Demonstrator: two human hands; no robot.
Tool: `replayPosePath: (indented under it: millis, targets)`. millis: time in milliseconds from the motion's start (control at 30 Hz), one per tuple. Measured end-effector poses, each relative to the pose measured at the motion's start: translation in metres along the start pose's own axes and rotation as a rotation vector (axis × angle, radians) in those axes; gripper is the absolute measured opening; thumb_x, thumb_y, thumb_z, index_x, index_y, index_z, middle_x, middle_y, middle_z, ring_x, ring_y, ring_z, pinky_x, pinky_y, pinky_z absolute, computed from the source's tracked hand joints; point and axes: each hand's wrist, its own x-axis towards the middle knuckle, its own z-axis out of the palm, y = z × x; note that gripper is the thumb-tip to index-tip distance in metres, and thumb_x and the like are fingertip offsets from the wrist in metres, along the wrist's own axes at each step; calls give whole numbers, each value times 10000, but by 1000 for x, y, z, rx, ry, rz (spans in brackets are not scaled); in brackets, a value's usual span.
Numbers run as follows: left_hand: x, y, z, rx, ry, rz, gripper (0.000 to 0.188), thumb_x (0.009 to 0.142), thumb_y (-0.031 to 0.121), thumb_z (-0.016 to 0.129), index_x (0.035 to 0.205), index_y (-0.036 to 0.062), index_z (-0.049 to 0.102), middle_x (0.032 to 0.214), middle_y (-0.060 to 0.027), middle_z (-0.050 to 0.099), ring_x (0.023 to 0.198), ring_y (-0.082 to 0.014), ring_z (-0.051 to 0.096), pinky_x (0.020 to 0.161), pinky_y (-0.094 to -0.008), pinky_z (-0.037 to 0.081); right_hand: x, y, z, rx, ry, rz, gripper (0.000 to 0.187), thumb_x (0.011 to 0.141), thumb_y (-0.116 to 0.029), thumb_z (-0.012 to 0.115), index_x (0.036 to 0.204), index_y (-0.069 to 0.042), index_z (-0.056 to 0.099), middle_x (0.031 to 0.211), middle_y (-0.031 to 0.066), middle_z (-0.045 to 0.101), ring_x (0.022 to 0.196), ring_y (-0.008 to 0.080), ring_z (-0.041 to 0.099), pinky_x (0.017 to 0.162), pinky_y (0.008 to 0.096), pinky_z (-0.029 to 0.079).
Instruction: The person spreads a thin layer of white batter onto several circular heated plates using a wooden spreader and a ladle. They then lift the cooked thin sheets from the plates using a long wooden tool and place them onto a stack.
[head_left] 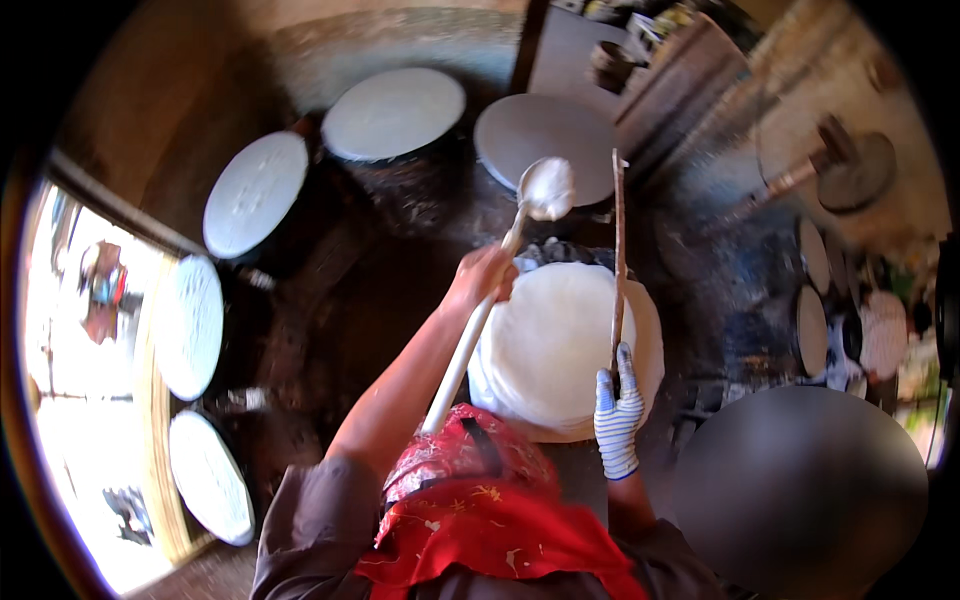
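Observation:
My bare left hand (pixel 485 276) is closed around the long pale handle of a ladle (pixel 549 189). White batter fills the ladle's bowl, which appears over the near edge of a grey round griddle (pixel 545 140). In a white glove with blue stripes, my right hand (pixel 619 412) grips the lower end of a thin wooden stick (pixel 618 255), its index finger lying along the wood. The stick points away from me, over the right side of a stack of round white sheets (pixel 550 345) directly in front of me.
White-topped round griddles curve along the left: one at the back (pixel 394 113), one further left (pixel 256 194), then two more (pixel 188 327) (pixel 211 478) beside a bright opening. At right are smaller round tops (pixel 811 331) and a blurred dark round shape (pixel 800 490).

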Motion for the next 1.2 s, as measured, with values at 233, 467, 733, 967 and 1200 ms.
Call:
replayPosePath:
  millis: [233, 467, 733, 967, 1200]
  targets:
    - [167, 40, 102, 97, -106, -33, 111, 810, 123, 516, 856, 23, 527, 606, -68, 472, 418, -110, 408, 363, -227, 328, 81, 10, 29, -315, 94, 30, 406, 791, -128, 582, 1187, -119, 492, 824, 164, 572, 710, 309, 571, 628, 358, 454]
    - [291, 23, 64, 609, -290, 36, 183, 780, 132, 550, 908, 3, 574, 574, -41, 484, 402, -109, 436, 366, -247, 351, 118, 71, 107, -579, -7, 374, 412, 837, -246, 507, 1240, -209, 430, 746, 180, 548, 654, 335, 545, 597, 440, 432]
    - [341, 26, 22, 1138, -401, 174, 311, 724, 234, 514, 995, 93, 564, 717, -109, 598, 686, -276, 591, 609, -377, 453, 143, 69, 197, -169, 103, 757, 367, 852, -137, 496, 1202, -40, 451, 1009, 175, 576, 912, 278, 564, 778, 344, 442]
    - [366, 75, -6, 1555, -571, 662, 463, 783, 216, 489, 1230, 199, 368, 979, -109, 561, 798, -314, 571, 637, -413, 466, 151, 14, 253, 49, 418, 683, 388, 850, -117, 493, 1214, 3, 435, 1192, 123, 498, 1114, 213, 454, 928, 281, 348]
    - [395, 100, -9, 1435, -625, 721, 480, 787, 207, 482, 1250, 207, 358, 997, -90, 560, 800, -313, 571, 649, -398, 468, 175, 38, 296, -550, 301, 563, 365, 885, -175, 435, 1178, 41, 435, 1130, 166, 517, 1086, 253, 464, 918, 308, 354]
